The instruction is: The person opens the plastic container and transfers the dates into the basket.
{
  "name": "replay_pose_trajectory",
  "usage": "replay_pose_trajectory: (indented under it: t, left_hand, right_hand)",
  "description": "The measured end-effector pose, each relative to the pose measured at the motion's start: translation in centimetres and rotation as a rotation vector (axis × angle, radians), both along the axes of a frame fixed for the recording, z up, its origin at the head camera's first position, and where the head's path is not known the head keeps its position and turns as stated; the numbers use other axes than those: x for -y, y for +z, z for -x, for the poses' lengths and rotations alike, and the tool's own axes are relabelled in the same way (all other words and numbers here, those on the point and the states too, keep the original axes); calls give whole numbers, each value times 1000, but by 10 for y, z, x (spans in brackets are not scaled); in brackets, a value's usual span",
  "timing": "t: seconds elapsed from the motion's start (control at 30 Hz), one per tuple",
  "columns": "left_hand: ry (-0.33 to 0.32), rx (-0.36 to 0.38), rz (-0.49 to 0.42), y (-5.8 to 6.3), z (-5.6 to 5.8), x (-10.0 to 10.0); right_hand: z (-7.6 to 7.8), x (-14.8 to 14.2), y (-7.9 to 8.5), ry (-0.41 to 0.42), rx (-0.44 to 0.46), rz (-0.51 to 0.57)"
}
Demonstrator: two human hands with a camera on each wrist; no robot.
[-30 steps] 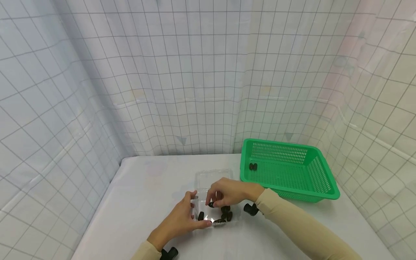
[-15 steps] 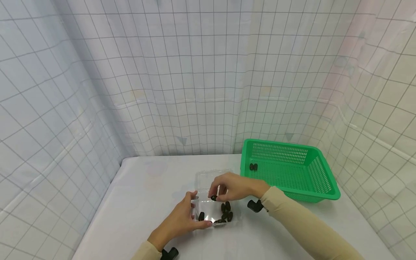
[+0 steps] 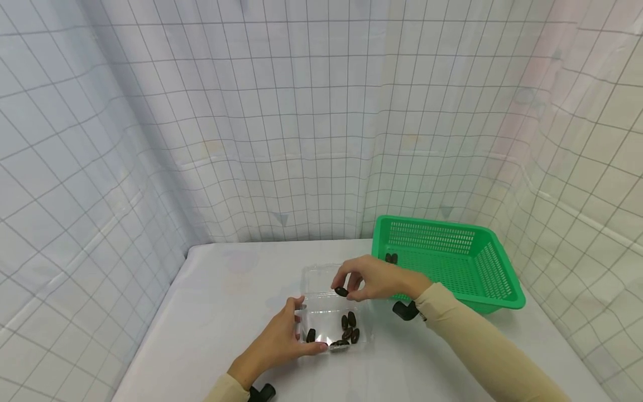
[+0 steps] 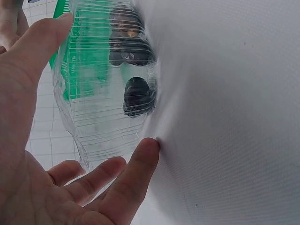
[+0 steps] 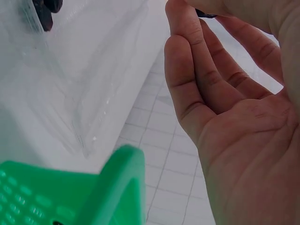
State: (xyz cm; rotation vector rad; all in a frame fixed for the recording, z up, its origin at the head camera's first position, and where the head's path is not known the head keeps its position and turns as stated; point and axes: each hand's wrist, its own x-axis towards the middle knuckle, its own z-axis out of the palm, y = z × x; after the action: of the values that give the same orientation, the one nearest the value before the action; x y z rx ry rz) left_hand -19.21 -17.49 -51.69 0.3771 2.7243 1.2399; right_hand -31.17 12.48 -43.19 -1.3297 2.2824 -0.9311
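My right hand (image 3: 379,277) pinches a dark brown, oval date (image 3: 341,291) between thumb and fingertips, raised above the lid side of a clear plastic clamshell box (image 3: 324,319). In the right wrist view only a sliver of that date (image 5: 205,14) shows. My left hand (image 3: 276,339) holds the box at its left side, thumb on the front rim and fingers along the side. Several dates (image 3: 351,320) lie inside toward the right and front, and another date (image 3: 311,335) sits at the left. In the left wrist view, dates (image 4: 137,97) show through the ridged wall.
A green plastic basket (image 3: 432,221) stands right of the box, with two dates (image 3: 391,258) in its left end. The box's lid (image 3: 316,277) lies folded back on the white table (image 3: 226,290). Grid-patterned white curtains (image 3: 301,139) enclose the back and sides.
My right hand has lifted the date out of the box and moved up and right, toward the basket, uncovering the dates beneath. My left hand has stayed on the box.
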Motion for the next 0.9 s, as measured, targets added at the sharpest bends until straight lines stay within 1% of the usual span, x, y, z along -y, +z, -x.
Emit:
replay_pose_trajectory:
  t: [0.23,0.4,0.77,0.9]
  left_hand:
    - [8,16,-8,-1,-1,0]
    - [8,12,-10,-1,0,1]
    - [11,12,-15,-1,-1,1]
    - [8,15,-12,-1,-1,1]
  right_hand:
    - [7,-19,7,-67,-44,28]
    - [12,-33,11,-142,-53,14]
    - [33,-70,11,-250,-102,-14]
    - [41,-83,11,-286,-101,-27]
